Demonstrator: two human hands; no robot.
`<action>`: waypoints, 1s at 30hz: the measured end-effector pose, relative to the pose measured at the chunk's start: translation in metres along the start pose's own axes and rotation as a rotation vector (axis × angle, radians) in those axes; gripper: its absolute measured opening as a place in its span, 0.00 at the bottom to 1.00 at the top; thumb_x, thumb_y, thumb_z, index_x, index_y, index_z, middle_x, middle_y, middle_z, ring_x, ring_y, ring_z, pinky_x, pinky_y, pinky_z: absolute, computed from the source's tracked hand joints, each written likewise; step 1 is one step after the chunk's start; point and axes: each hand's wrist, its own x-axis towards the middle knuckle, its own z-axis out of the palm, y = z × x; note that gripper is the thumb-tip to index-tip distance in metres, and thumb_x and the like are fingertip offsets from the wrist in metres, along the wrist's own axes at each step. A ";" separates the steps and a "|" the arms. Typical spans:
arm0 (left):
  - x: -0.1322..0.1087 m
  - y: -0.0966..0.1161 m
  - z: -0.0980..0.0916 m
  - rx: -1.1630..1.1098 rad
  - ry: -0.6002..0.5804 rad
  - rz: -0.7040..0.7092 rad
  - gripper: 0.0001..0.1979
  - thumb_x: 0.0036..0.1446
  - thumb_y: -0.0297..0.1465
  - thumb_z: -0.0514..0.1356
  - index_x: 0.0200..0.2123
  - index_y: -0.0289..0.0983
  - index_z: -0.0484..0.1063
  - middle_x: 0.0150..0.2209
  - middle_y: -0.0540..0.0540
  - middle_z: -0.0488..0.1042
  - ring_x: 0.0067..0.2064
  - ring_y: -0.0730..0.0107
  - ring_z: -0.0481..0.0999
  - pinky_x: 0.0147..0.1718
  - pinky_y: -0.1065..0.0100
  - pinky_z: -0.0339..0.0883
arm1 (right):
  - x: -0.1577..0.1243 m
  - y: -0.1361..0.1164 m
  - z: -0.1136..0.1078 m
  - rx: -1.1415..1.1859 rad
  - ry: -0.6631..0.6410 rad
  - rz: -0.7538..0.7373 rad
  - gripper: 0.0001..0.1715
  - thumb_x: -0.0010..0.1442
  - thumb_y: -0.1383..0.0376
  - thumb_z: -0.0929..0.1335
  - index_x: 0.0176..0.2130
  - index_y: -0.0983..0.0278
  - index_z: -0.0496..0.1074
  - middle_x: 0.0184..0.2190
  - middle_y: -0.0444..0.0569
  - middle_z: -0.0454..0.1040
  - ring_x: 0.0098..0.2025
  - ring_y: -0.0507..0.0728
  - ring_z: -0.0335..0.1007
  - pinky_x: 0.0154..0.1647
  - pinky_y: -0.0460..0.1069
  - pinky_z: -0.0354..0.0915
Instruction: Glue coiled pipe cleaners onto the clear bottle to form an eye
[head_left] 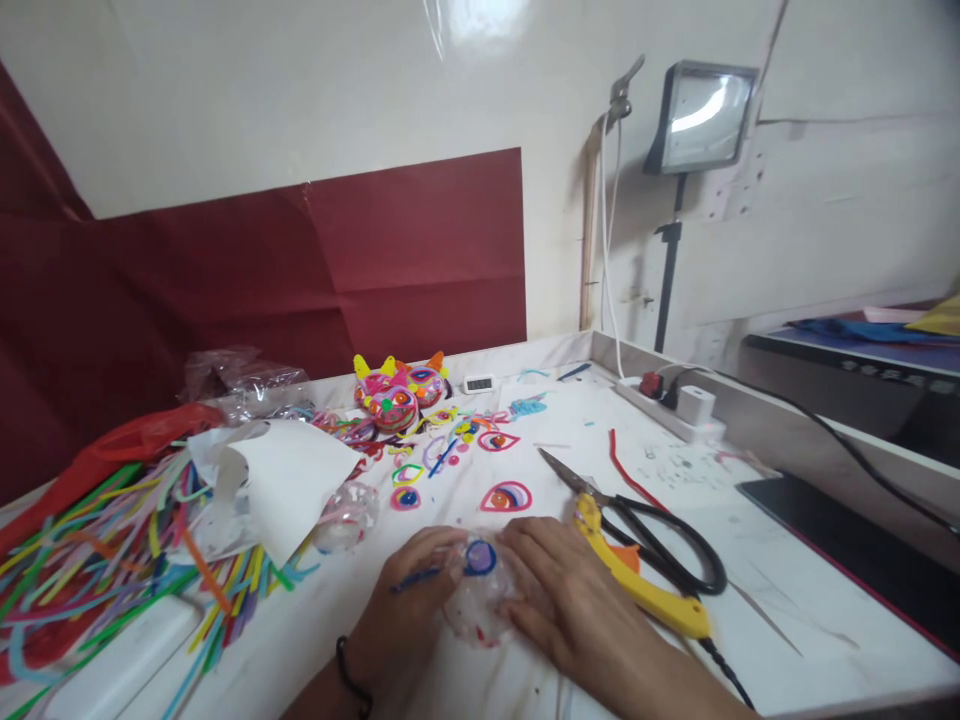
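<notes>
A clear plastic ball [474, 612] is between my two hands, low in the middle of the head view. On its top lies a blue pipe cleaner [481, 557] bent into a ring, with a loose tail running left under my fingers. My left hand [409, 595] is closed on the ball's left side and on this tail. My right hand [559, 590] curls round the ball's right side, thumb pressed near its front. Just beyond are pink teardrop eye shapes [506, 497] with orange centres. To the right of my right hand lie a yellow glue gun [645, 590] and black-handled scissors [637, 520].
A heap of coloured pipe cleaners [112, 550] covers the left side, partly under white paper [292, 485]. Another clear ball [349, 515] stands beside it. Decorated animal-face balls [397, 395] and a small clock [478, 384] are behind. A power strip [679, 410] and dark tablet [847, 550] are right.
</notes>
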 end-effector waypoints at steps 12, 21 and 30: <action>-0.012 -0.003 0.009 0.029 0.125 -0.145 0.13 0.57 0.40 0.60 0.42 0.39 0.73 0.42 0.44 0.78 0.43 0.59 0.79 0.41 0.63 0.73 | 0.025 0.002 -0.007 -0.116 -0.275 -0.009 0.45 0.50 0.67 0.75 0.62 0.73 0.57 0.52 0.65 0.71 0.55 0.70 0.63 0.54 0.63 0.58; -0.016 -0.005 0.019 0.242 0.245 -0.079 0.14 0.56 0.41 0.59 0.42 0.40 0.70 0.40 0.45 0.72 0.40 0.59 0.74 0.40 0.59 0.70 | 0.054 0.025 -0.026 -0.074 -0.432 -0.199 0.41 0.50 0.72 0.74 0.60 0.68 0.59 0.50 0.60 0.71 0.53 0.64 0.67 0.51 0.54 0.60; -0.011 -0.002 0.012 0.268 0.183 -0.014 0.12 0.57 0.41 0.59 0.39 0.40 0.71 0.36 0.46 0.74 0.36 0.62 0.75 0.36 0.62 0.71 | 0.047 0.011 -0.020 -0.067 -0.346 -0.130 0.40 0.50 0.59 0.76 0.56 0.71 0.62 0.49 0.61 0.72 0.51 0.65 0.69 0.47 0.54 0.65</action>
